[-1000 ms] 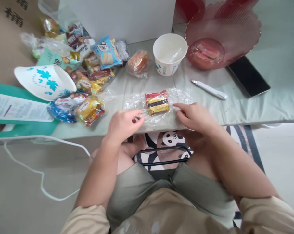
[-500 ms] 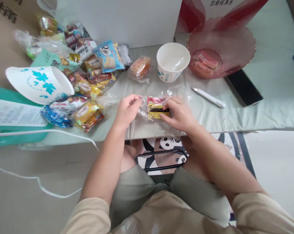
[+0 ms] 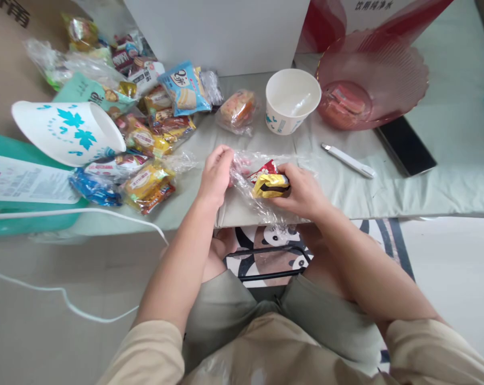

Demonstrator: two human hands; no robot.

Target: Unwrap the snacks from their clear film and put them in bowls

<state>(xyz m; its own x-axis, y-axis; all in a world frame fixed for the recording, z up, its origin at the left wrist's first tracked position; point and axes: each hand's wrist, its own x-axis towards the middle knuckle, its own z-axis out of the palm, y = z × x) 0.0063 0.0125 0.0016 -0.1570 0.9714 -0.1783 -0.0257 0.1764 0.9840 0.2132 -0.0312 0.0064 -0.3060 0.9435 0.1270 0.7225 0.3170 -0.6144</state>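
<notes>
Both hands grip: right hand (image 3: 301, 192) holds snack packet (image 3: 270, 185); left hand (image 3: 216, 172) pinches clear bag (image 3: 247, 160).

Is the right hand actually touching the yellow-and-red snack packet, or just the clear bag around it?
Touching. The head view shows the right hand with fingers curled around the yellow-and-red snack packet, no gap visible. Whether clear bag film lies between them is unclear.

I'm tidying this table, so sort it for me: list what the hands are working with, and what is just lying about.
In hand: clear plastic bag, pinched by the left hand; yellow snack packet inside it, gripped by the right hand.

Lying about: snack pile, upright paper bowl, tipped paper bowl, pink dish, white pen, phone.
</notes>
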